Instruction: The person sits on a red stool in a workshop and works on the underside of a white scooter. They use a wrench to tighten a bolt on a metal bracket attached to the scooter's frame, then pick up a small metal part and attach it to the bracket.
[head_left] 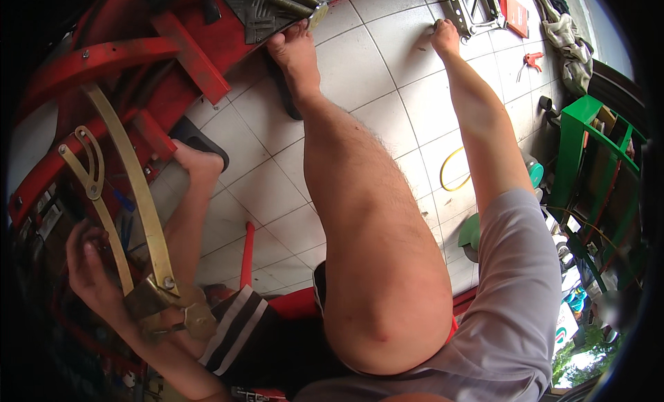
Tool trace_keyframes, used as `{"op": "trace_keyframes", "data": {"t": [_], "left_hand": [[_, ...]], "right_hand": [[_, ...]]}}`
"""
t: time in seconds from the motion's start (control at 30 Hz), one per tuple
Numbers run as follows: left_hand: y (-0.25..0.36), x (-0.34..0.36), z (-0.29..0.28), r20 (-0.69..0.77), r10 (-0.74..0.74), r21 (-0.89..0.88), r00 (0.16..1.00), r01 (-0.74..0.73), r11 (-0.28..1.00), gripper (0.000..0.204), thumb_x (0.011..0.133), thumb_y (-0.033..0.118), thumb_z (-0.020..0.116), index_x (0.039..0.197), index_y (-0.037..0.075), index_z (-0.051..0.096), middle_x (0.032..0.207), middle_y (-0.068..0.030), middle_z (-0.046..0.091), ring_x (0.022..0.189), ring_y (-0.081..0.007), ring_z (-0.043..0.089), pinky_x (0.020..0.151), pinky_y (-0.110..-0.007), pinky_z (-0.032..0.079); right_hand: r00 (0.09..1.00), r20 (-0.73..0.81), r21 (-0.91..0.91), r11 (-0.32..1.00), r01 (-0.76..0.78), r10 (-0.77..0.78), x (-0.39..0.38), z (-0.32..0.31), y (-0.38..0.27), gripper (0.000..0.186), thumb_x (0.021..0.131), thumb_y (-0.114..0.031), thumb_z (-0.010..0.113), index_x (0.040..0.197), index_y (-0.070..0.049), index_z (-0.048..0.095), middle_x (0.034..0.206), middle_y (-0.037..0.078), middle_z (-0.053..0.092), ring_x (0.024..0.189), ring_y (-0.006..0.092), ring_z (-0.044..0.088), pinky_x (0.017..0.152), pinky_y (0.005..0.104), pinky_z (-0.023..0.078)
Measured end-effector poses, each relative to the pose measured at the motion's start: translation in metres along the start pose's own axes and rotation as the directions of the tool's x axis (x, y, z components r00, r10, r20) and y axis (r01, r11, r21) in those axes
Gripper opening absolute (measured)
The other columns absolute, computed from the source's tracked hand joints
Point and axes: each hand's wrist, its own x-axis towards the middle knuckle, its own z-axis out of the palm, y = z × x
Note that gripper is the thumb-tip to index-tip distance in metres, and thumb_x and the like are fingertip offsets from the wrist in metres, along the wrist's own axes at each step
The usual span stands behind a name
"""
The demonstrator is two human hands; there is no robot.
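My right hand (446,39) reaches far out to the floor, its fingers closed beside a silver metal bracket (474,15). A small dark thing shows at its fingertips, too small to name. At the left, my left hand (91,267) is raised with curled fingers near a brass-coloured metal linkage (135,174), made of a long curved bar, slotted arms and a bracket at its lower end. The linkage passes in front of my left forearm and hides part of it. What the left fingers close around is dark and unclear.
A red steel frame (200,67) fills the upper left, beside a patterned metal plate (245,2) with thick metal pins (294,6). Right of the bracket lie an orange-red box (513,15), a red-handled tool (532,60) and a cloth (574,53). A green rack (581,111) stands at right.
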Motion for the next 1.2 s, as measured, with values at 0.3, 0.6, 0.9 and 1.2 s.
{"op": "trace_keyframes", "data": {"t": [0.3,0.6,0.9,1.2], "left_hand": [[0.011,-0.003,0.011,0.069,0.063,-0.001,0.996,-0.063,0.998,0.031,0.102,0.016,0.05,0.121,-0.007,0.059,0.097,-0.0086,0.063,0.09,-0.0135,0.058,0.084,-0.027,0.046],[0.039,-0.014,0.005,0.246,0.079,-0.161,0.966,-0.039,0.986,0.026,0.1,0.015,0.052,0.107,-0.005,0.065,0.085,-0.0086,0.064,0.081,-0.0136,0.059,0.076,-0.028,0.048],[0.038,-0.027,-0.01,0.18,0.218,-0.229,0.959,-0.175,0.958,0.022,0.096,0.016,0.057,0.104,-0.003,0.066,0.081,-0.0111,0.068,0.074,-0.0163,0.064,0.07,-0.03,0.05],[-0.004,-0.014,-0.022,0.105,0.317,-0.277,0.942,-0.279,0.919,0.021,0.092,0.014,0.06,0.105,-0.002,0.067,0.083,-0.0141,0.07,0.074,-0.0207,0.067,0.07,-0.031,0.052]], "right_hand": [[0.987,0.071,0.134,0.98,-0.15,0.142,-0.058,-0.004,-0.028,0.018,0.072,-0.016,0.074,0.083,-0.002,0.071,0.088,0.021,0.07,0.087,0.0352,0.069,0.081,0.0419,0.055],[0.889,0.269,0.703,0.706,0.08,-0.369,-0.122,-0.112,-0.185,0.02,0.077,-0.01,0.07,0.096,-0.004,0.073,0.088,0.008,0.074,0.08,0.0151,0.071,0.075,0.0286,0.056],[0.718,-0.087,0.345,0.655,0.672,-0.69,-0.084,-0.158,-0.335,0.019,0.073,-0.005,0.065,0.09,-0.007,0.073,0.086,0.015,0.071,0.08,0.0312,0.07,0.072,0.0377,0.056],[0.641,0.32,-0.022,0.671,0.741,-0.698,-0.064,-0.186,-0.338,0.024,0.071,-0.019,0.072,0.094,-0.01,0.074,0.083,0.01,0.073,0.079,0.0275,0.071,0.073,0.0372,0.056]]}}
